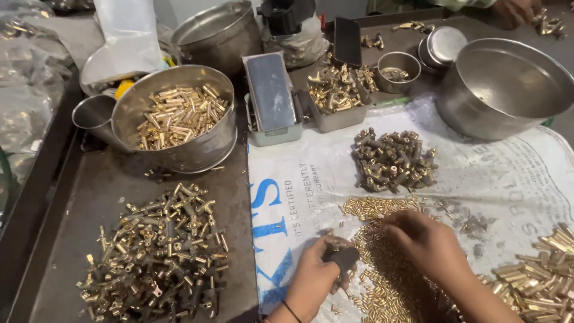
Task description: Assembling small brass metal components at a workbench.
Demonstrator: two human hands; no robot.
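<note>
My left hand [314,275] grips a small black part with brass on it [342,257] at the lower middle of the white printed sack [514,179]. My right hand [421,242] rests fingers-down on a spread of small brass pins [382,269], picking among them. Whether it pinches a pin is hidden by the fingers. Just beyond the hands lies a heap of dark and brass fittings [393,160].
A large pile of assembled brass and black fittings [158,251] lies on the dark tray at left. A steel bowl of brass tubes [179,113] stands behind it. A big steel bowl [505,84], small tins, a grey box [272,96] and brass tubes [538,278] surround the sack. Another person's hand [514,9] shows top right.
</note>
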